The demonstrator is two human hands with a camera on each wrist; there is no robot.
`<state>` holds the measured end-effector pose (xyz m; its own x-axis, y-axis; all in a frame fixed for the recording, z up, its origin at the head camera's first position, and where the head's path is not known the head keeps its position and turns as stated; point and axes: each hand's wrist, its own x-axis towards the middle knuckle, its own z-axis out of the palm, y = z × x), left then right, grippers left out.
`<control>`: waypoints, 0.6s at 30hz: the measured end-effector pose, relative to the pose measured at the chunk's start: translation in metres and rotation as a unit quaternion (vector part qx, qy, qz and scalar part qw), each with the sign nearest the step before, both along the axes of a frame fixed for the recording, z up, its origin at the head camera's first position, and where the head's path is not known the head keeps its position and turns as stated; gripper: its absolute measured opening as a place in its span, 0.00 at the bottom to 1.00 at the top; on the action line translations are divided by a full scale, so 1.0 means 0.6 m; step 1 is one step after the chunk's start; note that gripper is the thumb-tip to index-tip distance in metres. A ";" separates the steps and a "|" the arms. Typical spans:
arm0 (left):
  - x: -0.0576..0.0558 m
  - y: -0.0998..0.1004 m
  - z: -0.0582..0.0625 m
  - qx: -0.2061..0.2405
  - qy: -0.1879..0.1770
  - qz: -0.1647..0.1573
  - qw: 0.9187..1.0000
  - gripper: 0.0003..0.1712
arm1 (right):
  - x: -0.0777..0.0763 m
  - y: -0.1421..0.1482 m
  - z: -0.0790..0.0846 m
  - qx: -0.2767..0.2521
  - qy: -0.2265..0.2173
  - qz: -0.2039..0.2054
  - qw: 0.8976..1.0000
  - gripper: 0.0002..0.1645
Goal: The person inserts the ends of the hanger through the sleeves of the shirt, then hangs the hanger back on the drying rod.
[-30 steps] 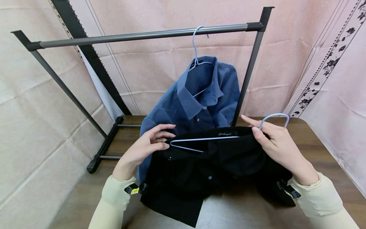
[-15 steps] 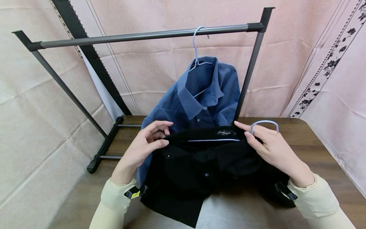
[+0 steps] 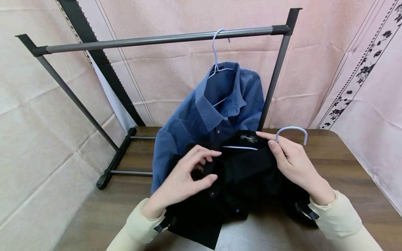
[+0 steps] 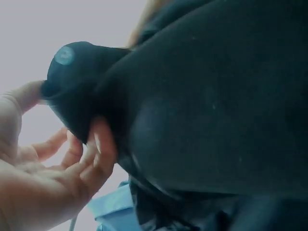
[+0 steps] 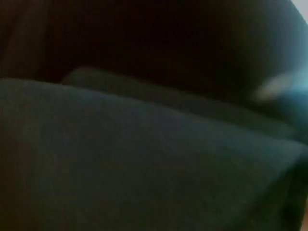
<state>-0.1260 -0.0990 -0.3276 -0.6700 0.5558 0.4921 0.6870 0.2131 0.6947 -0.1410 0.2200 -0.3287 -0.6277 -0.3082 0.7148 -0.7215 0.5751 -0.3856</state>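
Observation:
A black button-up shirt lies bunched between my hands, its neck label showing. A light blue wire hanger sits in its neck opening, most of it hidden in the cloth. My right hand grips the hanger by the base of its hook, along with the shirt's neck edge. My left hand pinches the shirt's front edge. In the left wrist view, the fingers and thumb stand on either side of a buttoned end of the black shirt. Dark, blurred cloth fills the right wrist view.
Behind stands a metal clothes rack with a black foot at left. A blue shirt hangs from its bar on another light blue hanger, close behind my hands. The wooden table lies beneath.
My left hand has moved right and slightly down, drawing the black shirt's left edge inward. The right hand has shifted left with the hanger, and less of the hanger shows in the neck.

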 end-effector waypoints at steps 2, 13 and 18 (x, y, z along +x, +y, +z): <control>0.003 0.011 -0.013 -0.038 0.041 0.015 0.998 0.27 | 0.000 -0.002 -0.003 -0.019 0.003 -0.006 1.000 0.21; -0.007 0.008 -0.035 0.026 0.285 0.080 0.955 0.16 | -0.001 -0.003 -0.016 -0.066 0.015 -0.029 0.997 0.21; -0.030 -0.013 -0.036 0.080 0.344 0.171 0.920 0.17 | -0.003 -0.004 -0.015 -0.090 0.031 -0.021 0.995 0.21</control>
<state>-0.1441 -0.1071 -0.3494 -0.2920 0.2541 0.9220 0.8871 0.4323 0.1618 -0.1425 0.2176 -0.3376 -0.5900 -0.1463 0.7941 -0.7243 0.5304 -0.4404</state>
